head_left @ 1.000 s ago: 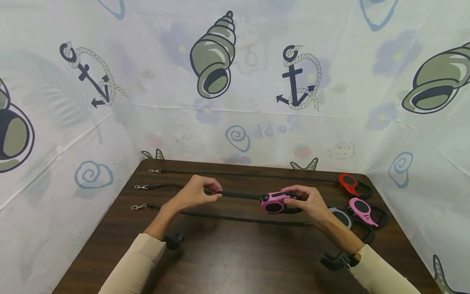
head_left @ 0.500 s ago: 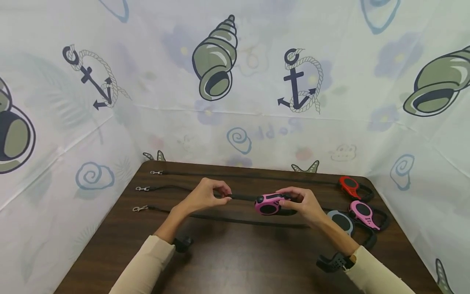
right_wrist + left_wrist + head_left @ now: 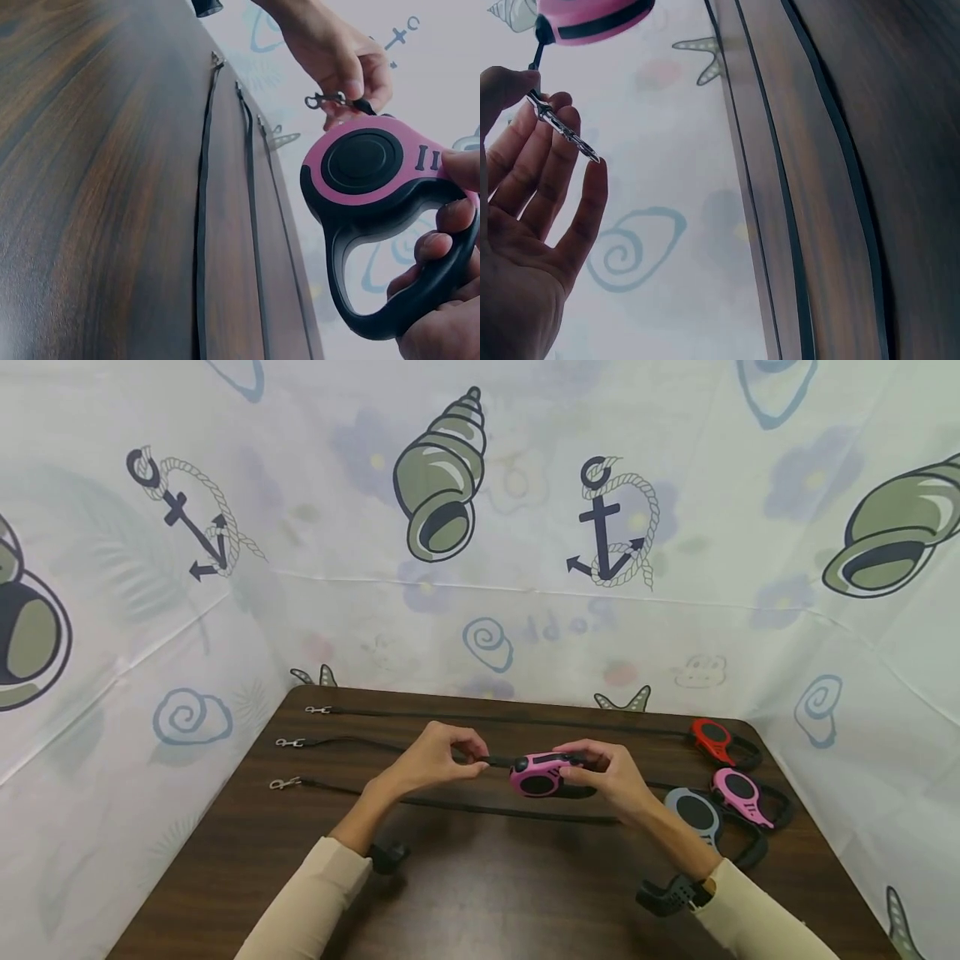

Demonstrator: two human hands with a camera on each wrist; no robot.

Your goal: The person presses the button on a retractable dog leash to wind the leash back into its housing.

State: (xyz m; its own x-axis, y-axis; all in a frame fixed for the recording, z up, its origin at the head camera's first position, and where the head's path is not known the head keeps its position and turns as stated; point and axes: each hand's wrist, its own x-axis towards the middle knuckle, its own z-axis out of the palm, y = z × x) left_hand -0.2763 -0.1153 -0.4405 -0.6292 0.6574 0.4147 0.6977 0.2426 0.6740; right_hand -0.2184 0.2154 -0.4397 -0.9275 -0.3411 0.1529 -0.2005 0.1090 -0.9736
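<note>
A pink and black retractable dog leash (image 3: 538, 775) is held above the table by my right hand (image 3: 611, 777). In the right wrist view, the fingers curl round the black loop handle (image 3: 375, 322) and the thumb lies on the pink casing. My left hand (image 3: 438, 758) pinches the leash's black strap (image 3: 498, 762) close to the casing, thumb against fingers. The strap's metal snap hook (image 3: 564, 129) lies along the left fingers in the left wrist view. Only a short length of strap shows between hand and casing.
On the brown table (image 3: 480, 877) lie a red leash (image 3: 712, 737), another pink leash (image 3: 738, 789) and a grey leash (image 3: 693, 814), at the right. Their black straps stretch leftward to metal hooks (image 3: 285, 783). Patterned white cloth (image 3: 525, 527) walls the back and sides.
My left hand has moved rightward, and the visible strap between it and the casing has shortened. My right hand and the held leash have shifted slightly left.
</note>
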